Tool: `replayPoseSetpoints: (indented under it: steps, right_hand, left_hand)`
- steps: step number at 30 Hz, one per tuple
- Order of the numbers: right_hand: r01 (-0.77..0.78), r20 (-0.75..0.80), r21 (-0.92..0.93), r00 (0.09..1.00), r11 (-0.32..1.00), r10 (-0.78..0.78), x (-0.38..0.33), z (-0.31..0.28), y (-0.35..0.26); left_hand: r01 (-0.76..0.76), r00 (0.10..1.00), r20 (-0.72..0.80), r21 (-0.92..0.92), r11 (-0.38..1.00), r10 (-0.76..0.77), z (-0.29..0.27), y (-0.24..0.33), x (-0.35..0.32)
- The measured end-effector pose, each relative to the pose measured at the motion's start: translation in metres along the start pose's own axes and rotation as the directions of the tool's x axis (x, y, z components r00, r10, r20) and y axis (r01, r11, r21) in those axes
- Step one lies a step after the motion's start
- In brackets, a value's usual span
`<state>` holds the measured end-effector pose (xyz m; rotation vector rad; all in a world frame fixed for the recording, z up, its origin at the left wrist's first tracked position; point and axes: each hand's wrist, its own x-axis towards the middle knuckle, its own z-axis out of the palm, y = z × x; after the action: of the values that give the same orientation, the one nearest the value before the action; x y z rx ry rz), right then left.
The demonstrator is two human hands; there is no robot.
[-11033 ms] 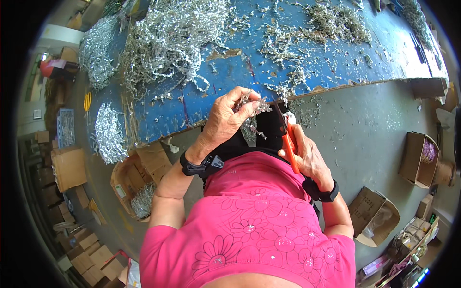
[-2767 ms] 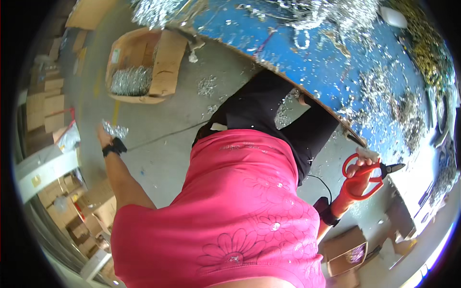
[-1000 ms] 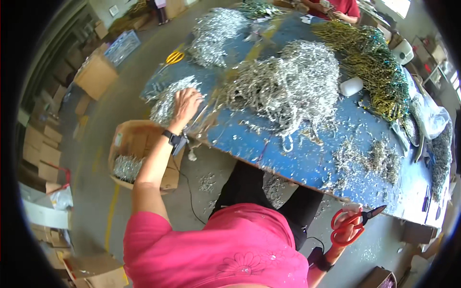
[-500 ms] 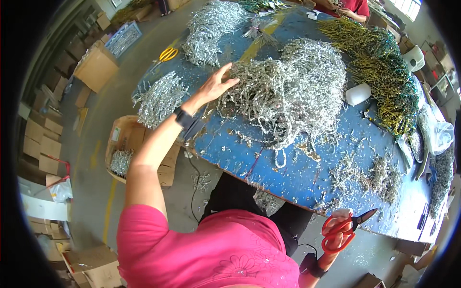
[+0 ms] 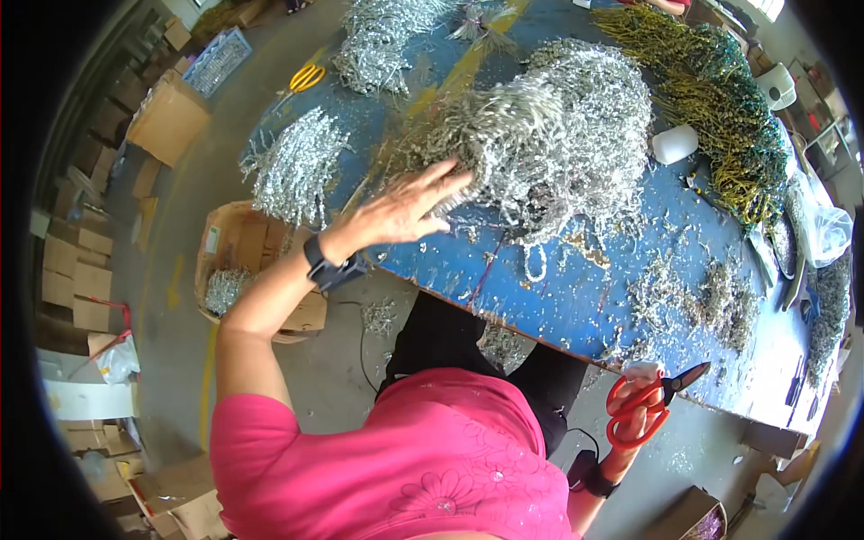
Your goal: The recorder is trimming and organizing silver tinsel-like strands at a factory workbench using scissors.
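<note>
My left hand [image 5: 405, 209], a dark band on its wrist, is open with its fingers spread. Its fingertips reach the near-left edge of a big heap of silver tinsel strands [image 5: 585, 135]; whether they touch it I cannot tell. At the table's front edge on the right, my right hand [image 5: 637, 416] is closed round red-handled scissors [image 5: 668, 389], dark blades pointing to the upper right. A smaller bundle of silver tinsel [image 5: 299, 166] lies left of my left hand, over the table's edge, and another silver tinsel pile [image 5: 378, 49] lies farther back.
Yellow-handled scissors [image 5: 306, 77] lie on the far left of the blue table [image 5: 504, 297]. Gold and green tinsel [image 5: 711, 117] covers its right side, beside a white container [image 5: 674, 144]. Tinsel scraps [image 5: 666, 297] litter the front right. Below stands an open carton [image 5: 229, 225].
My left hand has come nearer and lower along the heap's left side, and strands there have shifted. My right hand still holds the scissors almost in place. The view has tilted slightly.
</note>
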<state>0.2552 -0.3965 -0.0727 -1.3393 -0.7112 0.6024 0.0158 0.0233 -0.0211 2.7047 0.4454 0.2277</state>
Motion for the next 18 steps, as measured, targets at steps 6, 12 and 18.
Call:
replayPoseSetpoints:
  steps: [6,12,18]
  right_hand:
    - [0.015,0.038,0.033,0.999,0.999,-0.016,0.006,0.01,-0.004]
    - [-0.138,0.046,-0.047,0.989,0.989,0.14,0.003,0.021,-0.02]
    - [-0.114,-0.045,0.042,0.992,0.993,0.116,-0.012,0.012,0.003]
  left_hand:
    - [0.121,0.972,-0.195,-0.043,0.992,-0.127,-0.022,-0.015,-0.024]
    - [0.292,0.874,-0.259,-0.396,0.87,-0.411,-0.024,-0.082,0.025]
    - [0.205,0.938,-0.175,-0.421,0.884,-0.3,-0.016,-0.078,0.065]
